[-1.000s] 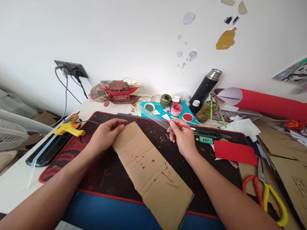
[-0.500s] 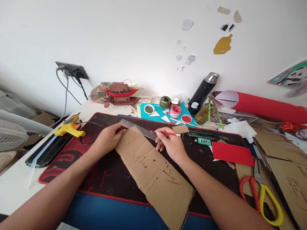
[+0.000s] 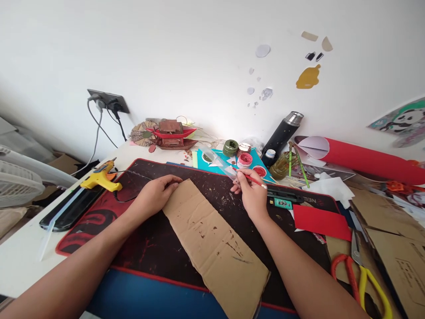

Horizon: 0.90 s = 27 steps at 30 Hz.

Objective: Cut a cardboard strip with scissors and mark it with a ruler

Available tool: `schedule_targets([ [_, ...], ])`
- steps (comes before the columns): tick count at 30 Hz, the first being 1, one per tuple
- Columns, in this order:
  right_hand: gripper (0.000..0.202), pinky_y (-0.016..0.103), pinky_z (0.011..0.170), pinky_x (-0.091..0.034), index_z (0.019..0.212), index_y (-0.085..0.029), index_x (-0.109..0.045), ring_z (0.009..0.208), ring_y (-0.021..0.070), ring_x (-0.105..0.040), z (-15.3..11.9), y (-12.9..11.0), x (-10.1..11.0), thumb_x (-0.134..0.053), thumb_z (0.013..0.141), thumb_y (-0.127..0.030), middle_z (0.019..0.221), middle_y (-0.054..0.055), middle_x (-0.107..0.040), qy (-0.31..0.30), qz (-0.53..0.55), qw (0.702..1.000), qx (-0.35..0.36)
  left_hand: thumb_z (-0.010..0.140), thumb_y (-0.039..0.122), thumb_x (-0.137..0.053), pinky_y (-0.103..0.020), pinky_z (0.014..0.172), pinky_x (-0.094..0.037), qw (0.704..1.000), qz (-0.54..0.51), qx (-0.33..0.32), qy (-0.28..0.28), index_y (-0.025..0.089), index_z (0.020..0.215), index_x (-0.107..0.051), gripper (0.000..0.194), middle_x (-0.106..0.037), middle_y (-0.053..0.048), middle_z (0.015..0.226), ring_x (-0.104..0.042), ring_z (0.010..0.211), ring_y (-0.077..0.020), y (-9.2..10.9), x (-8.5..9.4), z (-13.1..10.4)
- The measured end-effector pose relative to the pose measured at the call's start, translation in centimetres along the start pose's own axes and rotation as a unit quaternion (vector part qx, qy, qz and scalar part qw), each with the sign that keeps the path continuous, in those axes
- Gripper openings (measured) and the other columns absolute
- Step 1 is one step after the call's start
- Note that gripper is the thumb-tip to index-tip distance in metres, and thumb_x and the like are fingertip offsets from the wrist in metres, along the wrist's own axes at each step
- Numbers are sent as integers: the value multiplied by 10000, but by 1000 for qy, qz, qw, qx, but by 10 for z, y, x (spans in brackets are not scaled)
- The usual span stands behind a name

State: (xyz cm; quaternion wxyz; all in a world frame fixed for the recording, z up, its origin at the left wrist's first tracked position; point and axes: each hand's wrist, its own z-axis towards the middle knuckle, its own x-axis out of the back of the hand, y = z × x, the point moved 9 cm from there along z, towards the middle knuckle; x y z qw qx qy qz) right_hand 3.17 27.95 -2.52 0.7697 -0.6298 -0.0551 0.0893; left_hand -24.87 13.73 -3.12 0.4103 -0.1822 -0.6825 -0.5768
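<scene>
A long strip of brown cardboard (image 3: 215, 248) lies slantwise on the dark mat (image 3: 149, 248), marked with small brown scuffs. My left hand (image 3: 161, 190) grips its upper left corner, fingers closed over the edge. To the right of the cardboard and raised off it, my right hand (image 3: 251, 192) is closed around a red pencil (image 3: 250, 178) and a clear ruler (image 3: 215, 160). The ruler points up and left, over the blue sheet with paint pots. The tips of some right-hand fingers are partly hidden.
A yellow glue gun (image 3: 102, 177) rests on a black case at left. Model boats (image 3: 172, 135), paint pots (image 3: 245, 160) and a black flask (image 3: 282, 135) stand along the wall. Scissors (image 3: 357, 266), red card (image 3: 322, 221) and a cutter (image 3: 282, 195) lie at right.
My right hand has lifted the ruler off the cardboard's top edge and moved right with it and the pencil. My left hand still holds the corner. The view has tilted slightly up.
</scene>
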Motion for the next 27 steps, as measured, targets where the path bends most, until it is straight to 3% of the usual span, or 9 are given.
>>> schedule_targets([
  [7,361,214,408,-503,978,-207,-756,470,138,-687,-28,1,-18,-818,901,-554,696,-17,-710,-82,32,995,-51,957,522,-505,-426,987,-594,1000,-1,-3,-1,287,1150,-811,432,-848,-51,1213,-774,1124,-339,0,0,-1],
  [11,370,214,414,-512,955,-206,-754,469,145,-698,-42,16,-41,-826,876,-561,683,-17,-713,-149,52,980,-120,951,549,-506,-449,986,-597,1000,2,-5,2,278,1120,-817,445,-852,-74,1173,-783,1077,-356,0,0,0],
  [14,366,230,424,-535,931,-204,-763,476,159,-708,-41,23,-50,-823,868,-559,665,-10,-711,-159,37,979,-122,949,554,-508,-456,994,-594,1000,3,-6,2,282,1094,-816,436,-852,-79,1165,-783,1075,-364,0,-1,0],
  [17,376,229,437,-534,934,-200,-770,485,155,-704,-23,24,-43,-822,865,-566,656,-12,-700,-112,23,989,-90,958,530,-496,-441,997,-591,1000,3,-8,-3,286,1131,-805,430,-849,-62,1191,-781,1102,-347,0,-2,0],
  [22,407,230,482,-552,987,-206,-731,534,154,-726,8,16,-6,-835,857,-577,695,-18,-718,-11,24,999,-41,967,520,-476,-443,1017,-581,1000,5,-12,-9,273,1155,-796,445,-839,-68,1245,-773,1153,-345,3,-1,-1],
  [27,345,231,430,-525,993,-187,-758,481,149,-702,-6,13,1,-822,889,-510,685,-16,-718,-36,12,999,-36,972,526,-456,-433,1028,-576,1000,7,-13,-18,248,1191,-791,488,-828,-81,1279,-767,1185,-340,4,-1,-2],
])
